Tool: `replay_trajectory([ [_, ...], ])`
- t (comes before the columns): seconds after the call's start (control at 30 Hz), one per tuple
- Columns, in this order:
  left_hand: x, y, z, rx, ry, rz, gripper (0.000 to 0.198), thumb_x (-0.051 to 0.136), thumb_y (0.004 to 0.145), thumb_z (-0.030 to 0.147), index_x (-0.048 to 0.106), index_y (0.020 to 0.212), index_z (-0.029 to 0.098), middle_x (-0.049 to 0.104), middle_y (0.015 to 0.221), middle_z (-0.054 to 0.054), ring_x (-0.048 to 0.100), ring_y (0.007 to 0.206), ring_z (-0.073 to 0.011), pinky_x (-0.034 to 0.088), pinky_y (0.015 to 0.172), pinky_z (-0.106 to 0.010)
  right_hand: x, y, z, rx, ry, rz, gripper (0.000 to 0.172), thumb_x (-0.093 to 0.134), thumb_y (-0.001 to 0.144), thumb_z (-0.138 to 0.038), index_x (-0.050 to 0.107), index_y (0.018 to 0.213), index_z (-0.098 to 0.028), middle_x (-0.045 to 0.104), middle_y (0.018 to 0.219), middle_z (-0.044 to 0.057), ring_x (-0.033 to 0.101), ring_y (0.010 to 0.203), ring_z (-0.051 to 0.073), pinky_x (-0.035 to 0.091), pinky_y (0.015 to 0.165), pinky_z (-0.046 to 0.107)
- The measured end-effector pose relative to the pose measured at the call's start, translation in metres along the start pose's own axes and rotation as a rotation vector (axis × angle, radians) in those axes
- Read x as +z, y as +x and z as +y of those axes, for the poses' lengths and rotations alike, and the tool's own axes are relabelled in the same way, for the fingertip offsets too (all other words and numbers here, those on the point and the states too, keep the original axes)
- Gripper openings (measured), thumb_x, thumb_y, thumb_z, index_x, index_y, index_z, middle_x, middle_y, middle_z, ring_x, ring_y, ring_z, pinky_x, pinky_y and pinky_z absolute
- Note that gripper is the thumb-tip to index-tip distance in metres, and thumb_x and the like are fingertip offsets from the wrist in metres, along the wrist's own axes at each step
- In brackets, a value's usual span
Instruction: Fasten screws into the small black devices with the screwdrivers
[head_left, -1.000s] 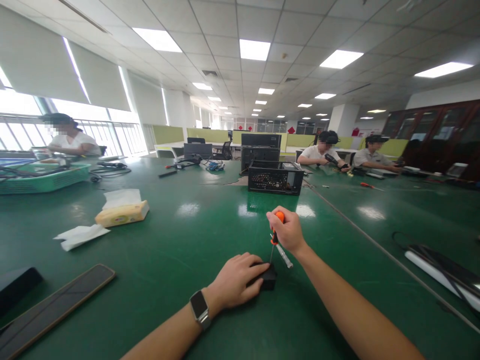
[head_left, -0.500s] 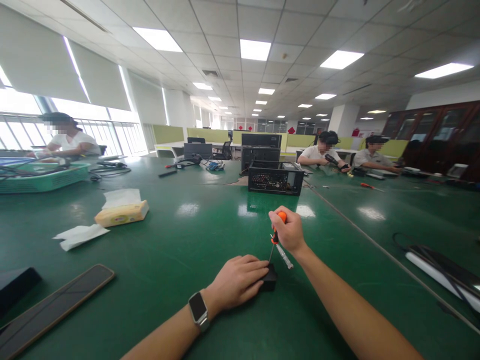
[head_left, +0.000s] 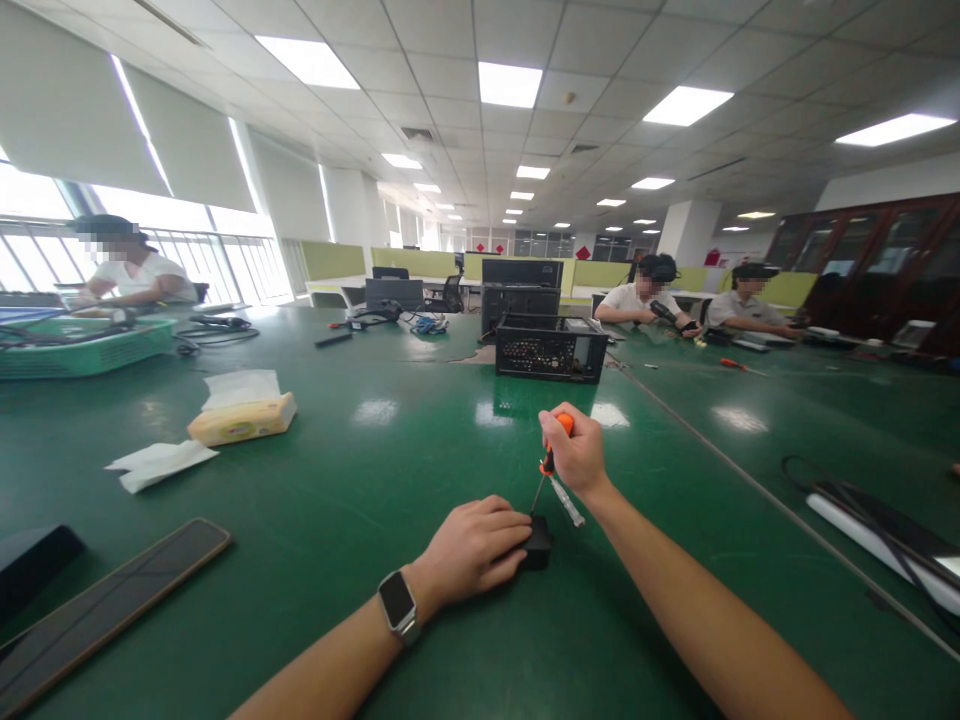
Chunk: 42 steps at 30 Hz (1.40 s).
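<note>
Since earlier frame: screwdriver (head_left: 548, 462) leans more, tip shifted toward left hand (head_left: 476, 545); left fingers pulled back slightly, more of black box (head_left: 538, 545) bared. Right hand (head_left: 576, 450) clamped round screwdriver's orange handle; left hand clamped over box's left end. Box toward near edge of table (head_left: 375, 480). Tip at box top, exact seat too small to tell. Step in hand: apparently screwdriver work on box. Next move likely calls for steady box, upright tip. Clear plastic piece (head_left: 568, 500) just beside; computer case (head_left: 551, 355) nearer far edge.
</note>
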<state>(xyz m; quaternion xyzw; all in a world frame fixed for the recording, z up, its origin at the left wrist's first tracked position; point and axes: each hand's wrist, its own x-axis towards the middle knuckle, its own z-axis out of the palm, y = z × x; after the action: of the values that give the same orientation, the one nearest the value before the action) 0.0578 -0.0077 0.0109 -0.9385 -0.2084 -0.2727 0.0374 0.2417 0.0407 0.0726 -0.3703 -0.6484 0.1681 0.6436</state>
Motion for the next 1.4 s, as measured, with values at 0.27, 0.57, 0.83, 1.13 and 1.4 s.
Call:
replay_trajectory([
  [0.27,-0.001,-0.002,-0.001,-0.101,0.014,-0.113,0.035,0.046,0.094,0.038,0.058,0.123,0.022,0.062,0.119,-0.008,0.058,0.099,-0.0211,0.052,0.084,-0.033,-0.001,-0.001,0.002,-0.013,-0.059,-0.012,0.035,0.053,0.086,-0.041,0.047,0.059,-0.02,0.043,0.05,-0.006,0.041,0.046,0.009,0.036,0.05,0.023],
  [0.57,0.0,-0.001,-0.003,-0.134,-0.107,-0.126,0.04,0.047,0.093,0.035,0.052,0.131,0.023,0.058,0.13,-0.007,0.058,0.107,-0.021,0.05,0.093,-0.035,-0.019,0.014,-0.031,-0.017,-0.414,-0.41,0.024,0.052,0.086,-0.04,0.057,0.072,-0.02,0.055,0.056,-0.004,0.049,0.052,0.01,0.035,0.055,0.021],
  [0.83,0.007,-0.004,-0.008,-0.126,-0.227,-0.037,0.038,0.056,0.088,0.033,0.059,0.124,0.022,0.063,0.124,-0.007,0.061,0.102,-0.019,0.051,0.091,-0.032,-0.028,0.016,-0.046,0.001,-0.785,-0.387,0.03,0.051,0.086,-0.045,0.067,0.104,-0.028,0.065,0.068,0.001,0.054,0.059,0.016,0.03,0.055,0.024],
  [1.13,0.005,-0.003,-0.006,-0.114,-0.174,-0.057,0.038,0.053,0.09,0.034,0.058,0.125,0.02,0.062,0.127,-0.007,0.062,0.099,-0.0199,0.052,0.087,-0.032,-0.032,0.016,-0.054,0.002,-0.746,-0.453,0.027,0.052,0.085,-0.04,0.068,0.104,-0.029,0.068,0.072,-0.001,0.055,0.058,0.014,0.029,0.054,0.024],
  [1.4,0.0,-0.001,-0.003,-0.087,-0.101,-0.079,0.039,0.051,0.091,0.032,0.055,0.128,0.021,0.06,0.128,-0.008,0.059,0.104,-0.0213,0.052,0.09,-0.035,-0.027,0.013,-0.056,-0.072,-0.818,-0.424,0.019,0.051,0.084,-0.035,0.067,0.09,-0.026,0.067,0.069,0.0,0.056,0.062,0.016,0.028,0.056,0.024],
])
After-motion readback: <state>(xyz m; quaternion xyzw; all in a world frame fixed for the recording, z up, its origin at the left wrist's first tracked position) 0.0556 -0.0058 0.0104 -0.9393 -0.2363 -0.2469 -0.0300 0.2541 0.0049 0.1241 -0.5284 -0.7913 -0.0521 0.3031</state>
